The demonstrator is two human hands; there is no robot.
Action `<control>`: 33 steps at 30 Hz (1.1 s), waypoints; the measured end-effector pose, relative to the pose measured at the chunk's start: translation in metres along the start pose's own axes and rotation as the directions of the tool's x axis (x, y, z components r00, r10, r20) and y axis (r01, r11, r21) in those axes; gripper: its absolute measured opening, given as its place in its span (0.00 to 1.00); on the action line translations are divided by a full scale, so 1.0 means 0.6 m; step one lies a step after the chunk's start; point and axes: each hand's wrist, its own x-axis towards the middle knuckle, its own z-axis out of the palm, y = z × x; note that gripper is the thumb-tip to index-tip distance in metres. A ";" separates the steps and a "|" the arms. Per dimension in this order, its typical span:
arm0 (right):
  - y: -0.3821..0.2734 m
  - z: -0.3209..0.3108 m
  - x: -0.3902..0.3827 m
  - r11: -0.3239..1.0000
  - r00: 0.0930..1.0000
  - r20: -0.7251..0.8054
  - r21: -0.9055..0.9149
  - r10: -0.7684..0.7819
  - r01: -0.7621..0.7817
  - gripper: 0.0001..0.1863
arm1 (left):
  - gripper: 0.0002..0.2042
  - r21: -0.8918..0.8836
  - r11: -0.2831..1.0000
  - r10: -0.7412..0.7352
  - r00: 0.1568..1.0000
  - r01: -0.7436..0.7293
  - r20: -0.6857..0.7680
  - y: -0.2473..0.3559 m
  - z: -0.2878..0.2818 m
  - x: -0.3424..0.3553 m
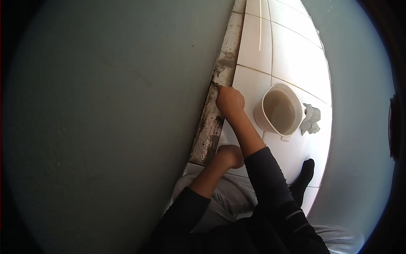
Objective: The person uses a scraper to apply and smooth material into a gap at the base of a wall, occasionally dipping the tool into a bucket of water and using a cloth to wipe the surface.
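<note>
My right hand (230,102) is closed in a fist over the stripped strip (208,131) along the base of the wall. A short dark tip pokes out beyond the fingers and meets the strip's surface; its kind is hidden by the fist. The strip is grey and brown, with patchy white residue and dark, wet-looking spots. Lower down, my left hand (231,155) hangs bent at the wrist beside the strip's near end, its fingers out of sight. To the right of my right hand stands a white plastic bucket (259,116) holding cloudy greyish water.
A crumpled grey rag (312,118) lies beside the bucket on white floor tiles (253,42). Grey-green walls (105,106) close in on both sides of the narrow floor. My foot in a black sock (305,175) rests at the right, near the wall.
</note>
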 end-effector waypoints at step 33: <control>-0.013 0.021 -0.030 0.996 0.996 -0.021 -0.029 -0.086 0.086 0.09 | 0.16 0.007 0.996 -0.090 0.995 0.090 0.041 -0.027 -0.003 0.010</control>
